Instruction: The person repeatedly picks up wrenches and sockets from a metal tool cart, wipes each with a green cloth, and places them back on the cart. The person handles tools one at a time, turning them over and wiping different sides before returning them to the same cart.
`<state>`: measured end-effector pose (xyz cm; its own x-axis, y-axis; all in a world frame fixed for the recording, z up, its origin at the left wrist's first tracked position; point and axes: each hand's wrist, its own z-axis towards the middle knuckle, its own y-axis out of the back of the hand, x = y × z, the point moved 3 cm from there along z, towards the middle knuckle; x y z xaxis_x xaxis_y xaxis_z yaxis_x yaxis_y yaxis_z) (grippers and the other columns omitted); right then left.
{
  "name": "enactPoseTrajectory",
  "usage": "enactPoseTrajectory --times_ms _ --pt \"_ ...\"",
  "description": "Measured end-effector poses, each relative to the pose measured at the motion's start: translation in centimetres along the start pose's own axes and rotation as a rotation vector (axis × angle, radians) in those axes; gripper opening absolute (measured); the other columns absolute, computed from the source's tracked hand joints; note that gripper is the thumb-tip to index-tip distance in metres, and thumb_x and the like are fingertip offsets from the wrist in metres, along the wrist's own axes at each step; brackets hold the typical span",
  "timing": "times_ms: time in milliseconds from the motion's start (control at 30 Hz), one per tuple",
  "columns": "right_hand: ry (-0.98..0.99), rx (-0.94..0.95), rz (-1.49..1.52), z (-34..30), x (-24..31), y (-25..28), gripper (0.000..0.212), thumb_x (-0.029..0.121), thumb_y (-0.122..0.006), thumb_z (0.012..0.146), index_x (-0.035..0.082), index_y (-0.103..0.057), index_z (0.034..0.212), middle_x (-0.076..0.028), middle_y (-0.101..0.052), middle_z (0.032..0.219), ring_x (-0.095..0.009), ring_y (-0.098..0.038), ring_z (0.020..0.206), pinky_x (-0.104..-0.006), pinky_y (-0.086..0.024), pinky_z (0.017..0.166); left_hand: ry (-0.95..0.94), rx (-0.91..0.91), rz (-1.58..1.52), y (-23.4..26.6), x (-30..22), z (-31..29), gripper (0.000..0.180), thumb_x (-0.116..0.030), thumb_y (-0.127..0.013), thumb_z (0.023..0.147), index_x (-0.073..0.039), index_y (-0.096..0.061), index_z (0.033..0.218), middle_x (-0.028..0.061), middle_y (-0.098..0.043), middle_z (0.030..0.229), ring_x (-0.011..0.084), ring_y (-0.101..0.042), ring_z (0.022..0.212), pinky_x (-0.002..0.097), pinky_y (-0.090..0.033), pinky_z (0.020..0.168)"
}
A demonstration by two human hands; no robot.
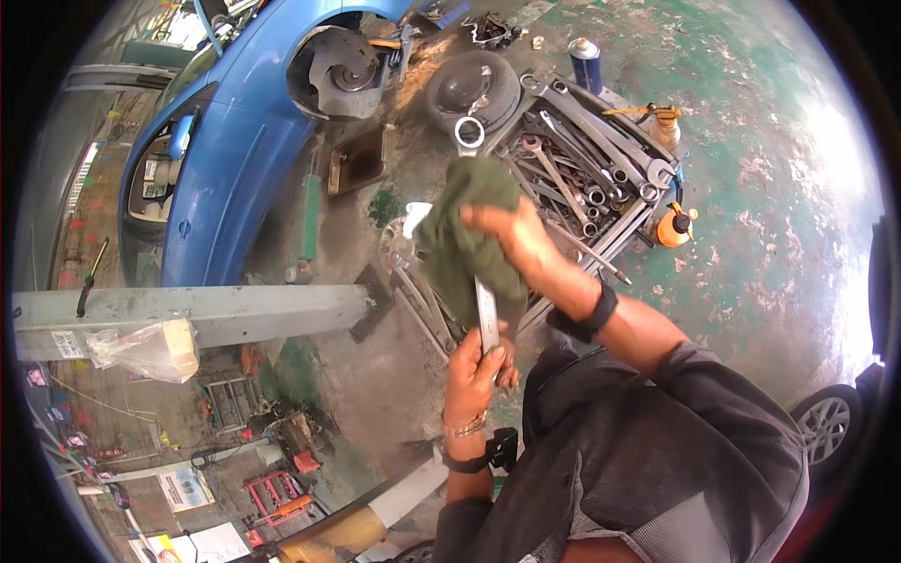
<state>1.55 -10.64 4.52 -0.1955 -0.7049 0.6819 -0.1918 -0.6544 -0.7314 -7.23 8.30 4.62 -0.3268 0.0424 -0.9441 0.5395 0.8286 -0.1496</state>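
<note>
Between my hands is a long steel wrench (486,319) with a ring end that sticks out at the top. My left hand (471,377) is closed round its lower end. A dark green cloth (474,230) wraps the wrench's middle, and my right hand (514,239) presses the cloth round it from the right. The cloth hides that part of the shaft. Just beyond and to the right, a metal tray (615,246) holds many loose wrenches (560,174), and larger wrenches (610,131) lie across its far side.
A blue car (230,122) with a bare wheel hub (343,70) stands at the far left. A grey lift arm (225,314) reaches in from the left. Behind the tray are a wheel (472,89) and a blue spray can (585,68); an orange sprayer bottle (674,227) stands at its right.
</note>
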Motion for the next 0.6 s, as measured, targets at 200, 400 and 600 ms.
enactPoseTrajectory --times_ms 200,400,600 --pt "-0.174 0.077 0.206 2.9 2.3 -0.4 0.022 0.014 -0.066 0.084 0.004 -0.067 0.104 -0.003 -0.068 0.094 -0.012 -0.064 0.078 -0.0274 -0.051 0.075 0.001 0.081 -0.122 1.8 -0.6 -1.1 0.032 -0.008 -0.054 0.096 0.002 -0.049 0.126 0.007 -0.054 0.077 0.0105 -0.047 0.052 0.0305 -0.048 0.052" --pt "-0.187 0.36 -0.19 -5.7 -6.4 -5.5 0.046 0.006 -0.072 0.079 -0.002 -0.057 0.122 -0.005 -0.064 0.109 -0.012 -0.056 0.101 -0.0284 -0.045 0.091 -0.13 -0.081 0.076 6.3 -1.0 -1.0 0.018 -0.012 -0.055 0.096 0.002 -0.052 0.085 0.0108 -0.061 0.073 0.0126 -0.054 0.054 0.0301 -0.049 0.053" --pt "-0.027 0.322 -0.476 -5.4 -8.4 -7.3 0.048 0.021 -0.073 0.078 0.005 -0.059 0.12 -0.015 -0.067 0.101 -0.023 -0.064 0.094 -0.0357 -0.049 0.085 -0.189 -0.405 0.333 13.6 -4.4 -4.3 0.021 -0.017 -0.053 0.098 0.002 -0.061 0.104 0.0108 -0.068 0.092 0.0157 -0.063 0.081 0.0303 -0.051 0.075"
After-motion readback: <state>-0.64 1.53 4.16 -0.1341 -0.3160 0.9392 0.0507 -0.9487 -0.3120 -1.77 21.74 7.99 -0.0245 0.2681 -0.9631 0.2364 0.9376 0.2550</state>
